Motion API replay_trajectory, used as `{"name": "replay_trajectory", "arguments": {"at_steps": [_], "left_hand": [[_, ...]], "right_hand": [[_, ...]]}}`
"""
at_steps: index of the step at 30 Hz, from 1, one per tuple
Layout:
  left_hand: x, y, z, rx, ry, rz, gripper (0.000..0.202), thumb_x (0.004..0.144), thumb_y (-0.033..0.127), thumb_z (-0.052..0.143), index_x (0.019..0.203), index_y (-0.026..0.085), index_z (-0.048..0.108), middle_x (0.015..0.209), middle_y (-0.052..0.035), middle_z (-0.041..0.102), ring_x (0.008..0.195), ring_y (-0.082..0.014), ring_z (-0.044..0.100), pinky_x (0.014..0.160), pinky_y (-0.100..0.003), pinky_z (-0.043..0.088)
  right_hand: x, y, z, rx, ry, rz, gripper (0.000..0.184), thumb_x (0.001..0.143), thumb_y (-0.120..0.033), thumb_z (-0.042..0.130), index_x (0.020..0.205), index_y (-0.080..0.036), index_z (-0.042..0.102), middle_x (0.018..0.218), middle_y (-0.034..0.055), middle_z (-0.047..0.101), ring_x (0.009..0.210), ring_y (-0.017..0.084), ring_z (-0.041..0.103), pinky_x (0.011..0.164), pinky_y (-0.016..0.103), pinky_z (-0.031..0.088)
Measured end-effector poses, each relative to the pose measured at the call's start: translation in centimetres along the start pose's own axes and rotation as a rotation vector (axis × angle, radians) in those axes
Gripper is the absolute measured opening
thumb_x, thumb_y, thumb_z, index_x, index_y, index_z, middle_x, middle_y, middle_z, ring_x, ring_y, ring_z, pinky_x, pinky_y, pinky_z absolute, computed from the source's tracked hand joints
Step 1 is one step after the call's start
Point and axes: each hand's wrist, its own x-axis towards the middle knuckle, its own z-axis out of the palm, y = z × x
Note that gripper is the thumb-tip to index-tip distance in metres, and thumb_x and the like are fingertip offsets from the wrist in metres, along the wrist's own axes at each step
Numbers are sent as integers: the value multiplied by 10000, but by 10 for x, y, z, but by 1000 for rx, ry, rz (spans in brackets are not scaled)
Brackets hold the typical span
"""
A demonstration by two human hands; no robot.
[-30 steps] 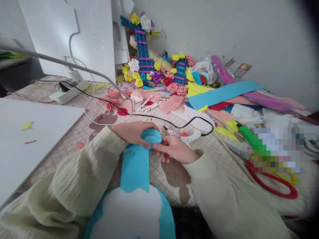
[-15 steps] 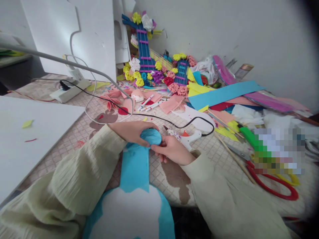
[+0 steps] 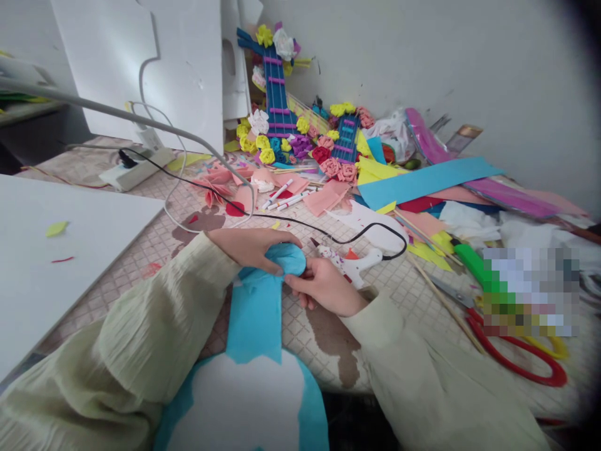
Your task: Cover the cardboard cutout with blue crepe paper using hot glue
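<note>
A guitar-shaped cutout (image 3: 254,319), white board edged and covered with blue paper, points away from me, its wide body at the bottom of the view. My left hand (image 3: 256,249) curls around the left and far side of its rounded blue head, thumb on top. Pinching the head's right edge is my right hand (image 3: 328,285), thumb and index finger together on the blue paper. The paper on the head looks wrinkled. Just beyond my right hand lies a white glue gun (image 3: 361,266) with a black cord. The underside of the head is hidden.
Scissors with red handles (image 3: 516,357) and a wooden stick (image 3: 446,304) lie to the right. A white board (image 3: 89,250) covers the left. Decorated paper guitars (image 3: 279,94) lean at the back. A grey cable (image 3: 188,131) loops across, near a power strip (image 3: 136,169).
The view has shifted slightly, so the background sits a little further right. Both hands keep the same hold on the blue head, with hardly any movement.
</note>
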Motion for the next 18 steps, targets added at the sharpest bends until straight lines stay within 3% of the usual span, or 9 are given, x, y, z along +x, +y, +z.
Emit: {"name": "replay_trajectory", "arguments": {"at_steps": [13,18], "left_hand": [[2,-3,3,26,35,25,563,678,295,648,1187,171,442,1198,-62,541,1073,-210,513,902,-268,387],[2,-8,3,46,30,21,564,670,318,652,1175,173,447,1178,-68,546,1053,-230,518,879,-300,399]], "right_hand": [[3,5,7,-74,99,3,137,727,-224,588,663,-184,474,385,-72,494,307,57,433,288,151,322],[1,2,5,-20,63,-9,166,729,-250,594,641,-173,476,451,-59,520,347,56,474,300,147,358]]}}
